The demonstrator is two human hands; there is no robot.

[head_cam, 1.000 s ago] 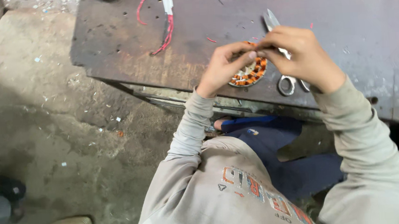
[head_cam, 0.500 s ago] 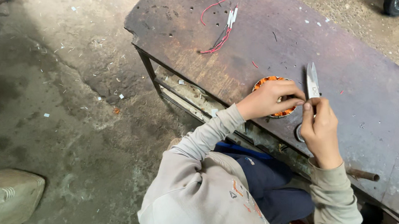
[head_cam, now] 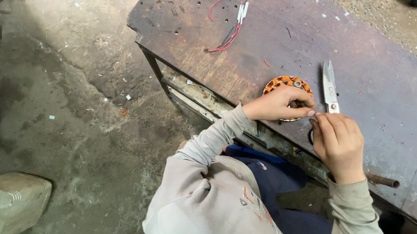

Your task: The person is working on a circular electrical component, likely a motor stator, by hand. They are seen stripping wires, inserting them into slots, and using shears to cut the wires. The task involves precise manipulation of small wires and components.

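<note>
Rusty and scuffed, the tabletop [head_cam: 376, 71] is carrying a stiff, probably heavy copper-wound stator [head_cam: 284, 84], best gripped by its rim, which the left hand [head_cam: 278, 105] is pinching closed while the right hand [head_cam: 338, 142], just beside it, is curling around scissors [head_cam: 330, 86].

Rusty metal workbench [head_cam: 371, 66] carries wound stator [head_cam: 284, 84], scissors [head_cam: 329, 86], wires [head_cam: 229, 35].

Left arm bent, grey sleeve, reaching forward; left hand [head_cam: 278, 104] palm down, fingers [head_cam: 302, 110] curled and pinched toward the right. Right forearm comes up from below; right hand [head_cam: 338, 144] back up, fingers bunched, tips nearly meeting the left hand's.
</note>
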